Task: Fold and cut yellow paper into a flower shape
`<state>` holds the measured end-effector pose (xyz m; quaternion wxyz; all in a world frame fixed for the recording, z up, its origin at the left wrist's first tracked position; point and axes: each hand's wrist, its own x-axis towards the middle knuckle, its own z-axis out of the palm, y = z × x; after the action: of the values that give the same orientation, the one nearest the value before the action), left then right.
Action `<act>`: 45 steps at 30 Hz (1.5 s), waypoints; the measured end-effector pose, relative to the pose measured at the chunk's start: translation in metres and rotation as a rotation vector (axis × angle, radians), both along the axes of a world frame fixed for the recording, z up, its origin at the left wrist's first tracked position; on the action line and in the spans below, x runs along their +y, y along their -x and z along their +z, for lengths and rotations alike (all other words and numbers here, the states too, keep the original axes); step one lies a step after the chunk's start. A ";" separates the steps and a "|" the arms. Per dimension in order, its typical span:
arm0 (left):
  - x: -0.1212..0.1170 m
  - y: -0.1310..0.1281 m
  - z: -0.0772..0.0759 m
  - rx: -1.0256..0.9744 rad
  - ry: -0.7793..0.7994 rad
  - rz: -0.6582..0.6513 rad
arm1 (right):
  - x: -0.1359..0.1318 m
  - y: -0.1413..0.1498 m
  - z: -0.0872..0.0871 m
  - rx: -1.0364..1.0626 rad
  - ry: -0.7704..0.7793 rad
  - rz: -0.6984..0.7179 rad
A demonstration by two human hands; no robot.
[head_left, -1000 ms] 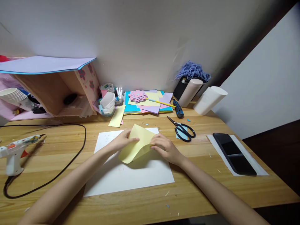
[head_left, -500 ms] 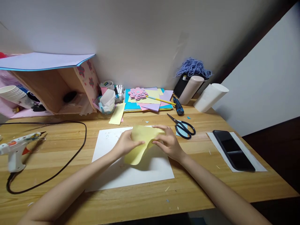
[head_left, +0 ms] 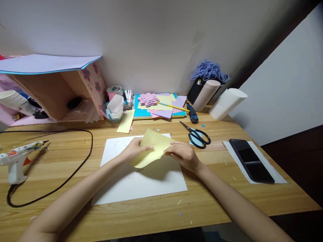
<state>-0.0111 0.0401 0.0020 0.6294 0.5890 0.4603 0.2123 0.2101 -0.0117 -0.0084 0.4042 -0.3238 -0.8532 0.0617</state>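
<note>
A sheet of yellow paper (head_left: 153,143) is held between both hands, tilted and slightly curved. My left hand (head_left: 135,148) pinches its left side, thumb lying on top. On the right edge my right hand (head_left: 183,154) grips the paper with its fingertips; the far fingers are partly hidden. Below lies a white sheet (head_left: 151,188) with faint marks on it. Black-handled scissors (head_left: 198,136) rest beyond my right hand, partly over a light blue paper piece (head_left: 195,139).
A hot glue gun (head_left: 19,159) with a looping black cord stands at left, near an open box (head_left: 93,87). Coloured papers (head_left: 161,116) with a pink paper flower (head_left: 148,99), a utility knife (head_left: 192,114) and a paper roll (head_left: 227,104) are at the back. A phone (head_left: 251,161) lies at right.
The yellow paper has been turned and tilted, its near edge lifted away from me. My right hand has rolled over, its back now more upward. My left hand has shifted slightly left.
</note>
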 end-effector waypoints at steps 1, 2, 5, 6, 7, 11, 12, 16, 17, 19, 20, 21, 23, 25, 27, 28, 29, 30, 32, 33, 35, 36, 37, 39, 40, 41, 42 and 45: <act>-0.001 -0.001 0.001 0.010 -0.018 -0.016 | 0.000 0.000 -0.001 0.022 0.030 -0.033; -0.002 -0.002 0.003 0.015 -0.042 -0.036 | 0.000 0.000 -0.001 0.045 0.073 -0.070; -0.005 -0.005 0.006 -0.008 -0.143 -0.103 | 0.000 0.003 0.002 0.112 0.232 -0.201; -0.006 -0.006 0.007 -0.019 -0.172 -0.121 | 0.000 0.005 0.004 0.134 0.267 -0.245; -0.007 -0.007 0.008 -0.030 -0.190 -0.139 | 0.001 0.006 0.005 0.153 0.293 -0.280; -0.012 -0.009 0.011 -0.040 -0.173 -0.211 | 0.003 0.007 0.006 0.229 0.451 -0.285; -0.013 -0.010 0.012 -0.032 -0.159 -0.223 | 0.004 0.007 0.005 0.242 0.501 -0.272; -0.016 -0.011 0.017 -0.015 -0.113 -0.134 | 0.004 0.007 0.003 0.216 0.557 -0.264; -0.016 -0.012 0.018 -0.007 -0.132 -0.098 | 0.004 0.007 0.003 0.195 0.546 -0.261; -0.017 -0.013 0.018 0.024 -0.196 -0.054 | 0.002 0.010 0.005 0.148 0.519 -0.250; -0.017 -0.014 0.017 0.044 -0.230 -0.044 | 0.001 0.011 0.006 0.125 0.503 -0.246; -0.018 -0.015 0.017 0.061 -0.255 -0.036 | -0.001 0.013 0.006 0.105 0.486 -0.242; -0.020 -0.015 0.016 0.077 -0.274 -0.016 | -0.003 0.015 0.007 0.081 0.450 -0.239; -0.022 -0.016 0.015 0.085 -0.278 0.003 | -0.004 0.017 0.007 0.071 0.422 -0.241; -0.023 -0.016 0.015 0.092 -0.286 0.014 | -0.005 0.018 0.007 0.063 0.403 -0.243; -0.023 -0.016 0.015 0.096 -0.293 0.017 | -0.006 0.019 0.007 0.060 0.394 -0.243; -0.023 -0.016 0.015 0.103 -0.301 0.017 | -0.006 0.019 0.007 0.058 0.385 -0.243; -0.023 -0.016 0.015 0.111 -0.311 0.015 | -0.006 0.019 0.007 0.056 0.377 -0.242; -0.023 -0.015 0.016 0.128 -0.333 0.010 | -0.006 0.019 0.008 0.056 0.368 -0.240; -0.023 -0.015 0.016 0.137 -0.343 0.008 | -0.006 0.019 0.008 0.056 0.368 -0.238; -0.023 -0.015 0.016 0.151 -0.355 0.006 | -0.007 0.019 0.008 0.059 0.374 -0.237; -0.023 -0.015 0.016 0.154 -0.354 0.002 | -0.007 0.019 0.008 0.061 0.378 -0.237; -0.024 -0.015 0.016 0.154 -0.350 0.000 | -0.007 0.019 0.008 0.064 0.382 -0.239; -0.024 -0.016 0.015 0.146 -0.335 -0.006 | -0.007 0.019 0.008 0.067 0.386 -0.242; -0.025 -0.016 0.015 0.142 -0.328 -0.008 | -0.007 0.019 0.008 0.068 0.387 -0.244; -0.025 -0.016 0.015 0.139 -0.323 -0.009 | -0.007 0.019 0.008 0.068 0.388 -0.247; -0.025 -0.016 0.015 0.138 -0.321 -0.008 | -0.007 0.019 0.008 0.067 0.387 -0.249; -0.026 -0.017 0.016 0.139 -0.330 0.000 | -0.008 0.019 0.008 0.065 0.379 -0.257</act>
<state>0.0055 0.0145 0.0175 0.4909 0.6976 0.4617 0.2434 0.1910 -0.0193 -0.0008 0.3682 -0.4978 -0.7646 0.1792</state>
